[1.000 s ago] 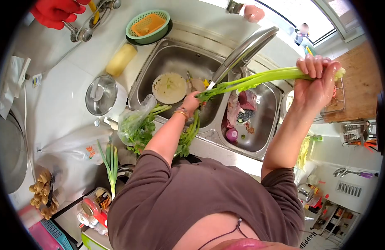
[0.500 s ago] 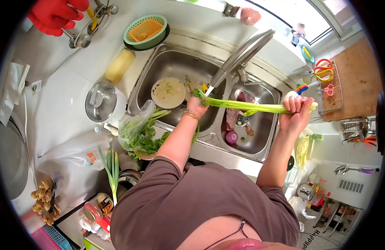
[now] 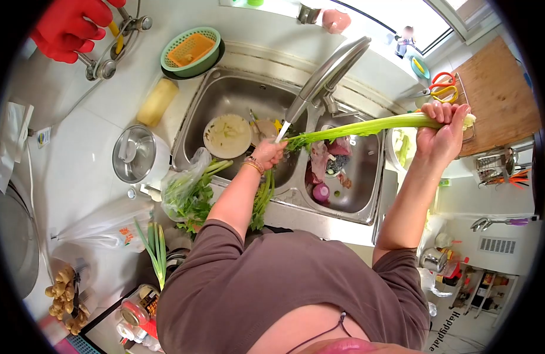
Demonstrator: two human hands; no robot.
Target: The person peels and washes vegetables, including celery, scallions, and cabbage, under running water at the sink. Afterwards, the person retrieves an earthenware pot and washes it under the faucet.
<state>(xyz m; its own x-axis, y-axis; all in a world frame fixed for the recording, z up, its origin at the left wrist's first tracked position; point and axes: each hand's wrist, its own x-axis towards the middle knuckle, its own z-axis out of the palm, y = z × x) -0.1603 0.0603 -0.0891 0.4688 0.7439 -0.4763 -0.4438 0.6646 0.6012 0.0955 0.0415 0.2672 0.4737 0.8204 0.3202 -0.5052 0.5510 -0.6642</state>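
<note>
My right hand (image 3: 439,134) is wrapped round the thick pale end of a bunch of celery (image 3: 376,125), held up over the right side of the sink. The green stalks slope down leftward to leafy tops near the faucet (image 3: 328,76), where water runs. My left hand (image 3: 269,153) is closed round the leafy part beside the water stream, and celery leaves (image 3: 263,197) hang below it. Beneath, in the left sink basin (image 3: 225,88), sits a round bowl of cloudy water (image 3: 227,135). The right basin (image 3: 358,197) holds raw meat (image 3: 318,159) and a purple onion (image 3: 321,192).
A plastic bag of leafy greens (image 3: 190,189) lies at the counter's front, left of my forearm. Behind it are a steel pot (image 3: 135,154), a peeled pale vegetable (image 3: 157,102) and a green basket (image 3: 191,53). Right of the sink stand a white container (image 3: 395,159) and scissors (image 3: 444,85).
My right hand has moved up and to the right with the celery's thick end. My left hand has slid slightly left and down, and more leaves hang below it. The view has shifted slightly.
</note>
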